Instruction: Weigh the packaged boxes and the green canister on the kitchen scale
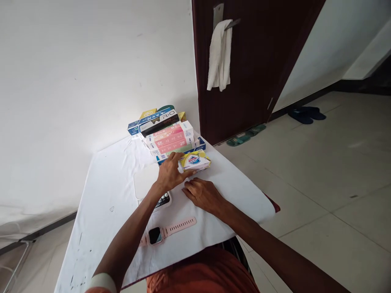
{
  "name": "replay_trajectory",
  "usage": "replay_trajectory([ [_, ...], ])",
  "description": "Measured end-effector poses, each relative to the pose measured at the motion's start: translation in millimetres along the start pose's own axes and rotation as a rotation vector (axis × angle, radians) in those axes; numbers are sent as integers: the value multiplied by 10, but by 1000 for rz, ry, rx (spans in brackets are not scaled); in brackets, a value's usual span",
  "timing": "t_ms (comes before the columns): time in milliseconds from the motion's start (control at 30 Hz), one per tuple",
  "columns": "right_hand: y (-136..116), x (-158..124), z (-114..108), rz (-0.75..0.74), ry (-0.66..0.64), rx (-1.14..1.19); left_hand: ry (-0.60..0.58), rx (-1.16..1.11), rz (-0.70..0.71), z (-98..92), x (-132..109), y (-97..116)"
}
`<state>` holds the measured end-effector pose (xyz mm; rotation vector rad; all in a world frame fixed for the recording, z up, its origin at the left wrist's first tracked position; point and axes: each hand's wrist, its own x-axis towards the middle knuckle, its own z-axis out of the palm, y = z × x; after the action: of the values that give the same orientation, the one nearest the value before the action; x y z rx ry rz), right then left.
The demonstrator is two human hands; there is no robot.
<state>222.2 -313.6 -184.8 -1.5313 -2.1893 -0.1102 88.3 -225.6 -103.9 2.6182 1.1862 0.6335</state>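
My left hand reaches over a white kitchen scale, thumb and fingers around the near left end of a yellow and white soap box. The box lies on the table in front of a stack of cartons. Close to the box's near side, my right hand rests on the cloth with its fingers curled in; nothing shows in it. Part of the scale's dark button panel peeks out below my left wrist. Nearer to me lies a smartwatch with a pink strap.
Stacked cartons, including pink boxes and a blue-white box, stand at the table's far end by the wall. A white cloth covers the table. Beyond are a dark door with a hanging towel, and slippers on the floor.
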Motion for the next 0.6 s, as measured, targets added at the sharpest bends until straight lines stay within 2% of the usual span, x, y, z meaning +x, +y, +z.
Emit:
replay_trajectory([
  [133, -2, -3, 24, -4, 14, 23, 0, 7, -36, 212, 48, -76],
  [267, -3, -7, -15, 55, 15, 23, 17, 6, -1, 194, -52, -187],
  [367, 32, -12, -98, 207, 14, 1, 80, -37, 47, 42, -100, -195],
  [467, 93, -11, -175, 353, 20, -25, 223, -70, 96, -221, -81, -166],
  [533, 128, -7, -195, 390, 34, -44, 319, -47, 110, -428, -28, -164],
  [600, 147, -4, -186, 365, 63, -65, 387, 2, 111, -625, 49, -199],
])
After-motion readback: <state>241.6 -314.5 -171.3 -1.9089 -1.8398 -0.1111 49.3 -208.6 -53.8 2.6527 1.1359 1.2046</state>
